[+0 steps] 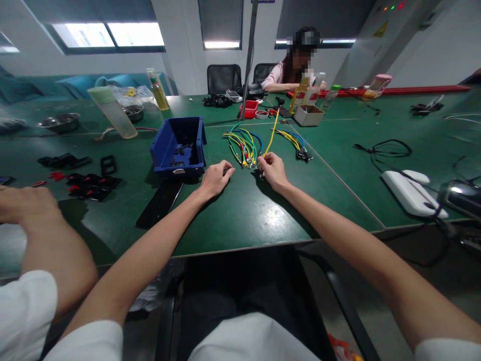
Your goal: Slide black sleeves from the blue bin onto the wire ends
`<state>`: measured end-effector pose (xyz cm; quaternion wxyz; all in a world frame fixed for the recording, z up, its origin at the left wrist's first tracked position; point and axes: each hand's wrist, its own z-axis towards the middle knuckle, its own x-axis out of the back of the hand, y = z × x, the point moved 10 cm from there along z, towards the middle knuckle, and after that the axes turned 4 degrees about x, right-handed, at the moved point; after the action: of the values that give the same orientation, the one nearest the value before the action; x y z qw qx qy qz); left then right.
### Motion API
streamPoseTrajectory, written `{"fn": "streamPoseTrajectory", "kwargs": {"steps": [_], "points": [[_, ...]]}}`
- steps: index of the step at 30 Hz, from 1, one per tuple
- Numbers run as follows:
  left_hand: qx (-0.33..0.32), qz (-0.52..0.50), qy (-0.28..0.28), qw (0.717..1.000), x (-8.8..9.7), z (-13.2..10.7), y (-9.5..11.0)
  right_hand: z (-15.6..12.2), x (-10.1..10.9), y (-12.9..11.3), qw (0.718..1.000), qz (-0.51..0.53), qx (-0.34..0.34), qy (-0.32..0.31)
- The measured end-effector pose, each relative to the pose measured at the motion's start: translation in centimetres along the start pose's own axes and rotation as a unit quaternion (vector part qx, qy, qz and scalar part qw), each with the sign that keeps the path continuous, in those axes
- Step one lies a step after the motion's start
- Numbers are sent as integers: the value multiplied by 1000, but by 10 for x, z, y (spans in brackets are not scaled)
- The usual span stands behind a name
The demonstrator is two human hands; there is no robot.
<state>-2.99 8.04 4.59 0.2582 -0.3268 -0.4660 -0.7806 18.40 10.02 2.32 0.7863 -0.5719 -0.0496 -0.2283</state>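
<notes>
My right hand (273,170) pinches a yellow wire (273,131), which sticks up and away from the fingertips over the table. Between my hands lies a fanned bundle of green, yellow and blue wires (240,143) with metal ends toward me. My left hand (217,178) rests on the table by the front right corner of a blue bin (178,173); its fingers are curled together, and what they hold, if anything, is too small to name. Small black parts (184,149) lie inside the bin. Right of the yellow wire is another group of wires (291,138) with black connectors (303,155).
A black phone-like slab (160,204) lies before the bin. Black and red parts (92,185) sit at left, near another person's arm (56,235). A metal pole (249,60) rises behind the wires. A white device (411,193) with cables lies right. Another person (289,72) sits across the table.
</notes>
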Motion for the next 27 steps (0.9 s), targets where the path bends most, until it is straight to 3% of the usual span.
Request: {"fn": "streamPoseTrajectory", "kwargs": {"steps": [11,18,27], "points": [[-13,31,-14,999,-6,-2,8,-2,-3,-14,996,-82,20,-13],[21,33,-18,999,-11,-1,-1,-1,3,-11,999,32,16,21],[0,11,-39,999,-13,-4,18,-4,4,-29,993,114,37,5]]}}
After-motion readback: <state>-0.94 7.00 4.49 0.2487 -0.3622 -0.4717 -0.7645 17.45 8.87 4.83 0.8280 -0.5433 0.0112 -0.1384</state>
